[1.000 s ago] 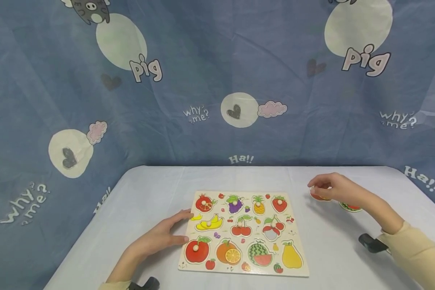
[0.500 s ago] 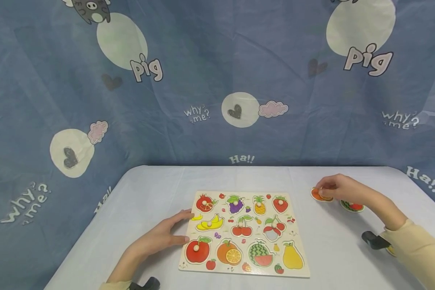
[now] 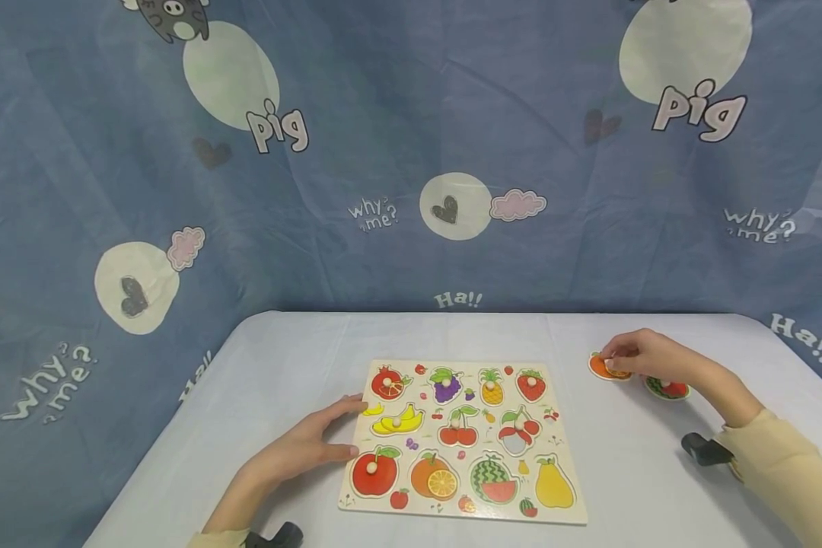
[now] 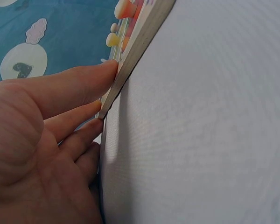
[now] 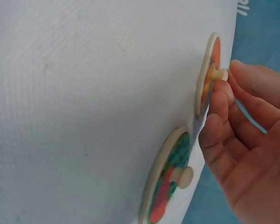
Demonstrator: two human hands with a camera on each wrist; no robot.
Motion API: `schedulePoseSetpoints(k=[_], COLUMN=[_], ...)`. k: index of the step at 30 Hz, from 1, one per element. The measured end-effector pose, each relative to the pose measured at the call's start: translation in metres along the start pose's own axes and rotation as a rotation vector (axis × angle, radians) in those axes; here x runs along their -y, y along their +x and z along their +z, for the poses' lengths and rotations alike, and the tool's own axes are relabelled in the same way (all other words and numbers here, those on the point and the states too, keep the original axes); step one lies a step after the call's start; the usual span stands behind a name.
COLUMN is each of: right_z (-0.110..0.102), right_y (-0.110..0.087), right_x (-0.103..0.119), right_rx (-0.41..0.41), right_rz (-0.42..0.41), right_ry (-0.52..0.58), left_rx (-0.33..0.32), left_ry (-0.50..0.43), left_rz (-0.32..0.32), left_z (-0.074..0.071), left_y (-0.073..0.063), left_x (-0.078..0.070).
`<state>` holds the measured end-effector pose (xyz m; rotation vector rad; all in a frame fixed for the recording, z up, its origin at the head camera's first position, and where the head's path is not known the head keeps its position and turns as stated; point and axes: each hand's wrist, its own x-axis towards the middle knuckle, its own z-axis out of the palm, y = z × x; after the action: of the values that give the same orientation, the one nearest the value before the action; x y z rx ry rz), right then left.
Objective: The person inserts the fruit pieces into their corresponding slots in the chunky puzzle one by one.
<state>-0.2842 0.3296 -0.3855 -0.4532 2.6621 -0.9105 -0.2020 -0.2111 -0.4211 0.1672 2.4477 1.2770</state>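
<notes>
A wooden fruit puzzle board (image 3: 462,487) lies on the table with knobbed pieces such as the apple (image 3: 374,473) and the bananas (image 3: 397,420) in it. My left hand (image 3: 304,445) rests at the board's left edge, thumb and fingers extended against it, as the left wrist view also shows. At the right, my right hand (image 3: 657,359) pinches the small knob (image 5: 219,74) of an orange puzzle piece (image 3: 599,367), which seems to be on the cloth. Close by lies a watermelon piece (image 3: 666,388), its knob (image 5: 184,177) facing up.
Orange, watermelon (image 3: 495,479) and pear (image 3: 555,483) pictures along the board's front row show no knobs. A white cloth covers the table (image 3: 630,472). Behind it hangs a blue printed curtain (image 3: 383,266). A black wrist mount (image 3: 705,449) sits under the right sleeve.
My right hand has shifted slightly right and settled with its fingertips on the orange piece's knob. The left hand stays at the board's edge.
</notes>
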Motion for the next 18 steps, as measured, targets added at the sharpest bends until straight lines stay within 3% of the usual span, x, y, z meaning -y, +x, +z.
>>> schedulePoseSetpoints(k=[10, 18], right_z=[0.0049, 0.0069], right_y=[0.0048, 0.0079], right_x=[-0.0050, -0.0091], right_rx=[-0.046, -0.058], right_rz=[-0.025, -0.057], right_ry=[0.019, -0.008], left_rx=[-0.005, -0.002], left_ry=[0.000, -0.012], left_rz=[-0.008, 0.022], left_z=[-0.0001, -0.0001], left_y=[-0.0008, -0.0013], left_x=[-0.0010, 0.0007])
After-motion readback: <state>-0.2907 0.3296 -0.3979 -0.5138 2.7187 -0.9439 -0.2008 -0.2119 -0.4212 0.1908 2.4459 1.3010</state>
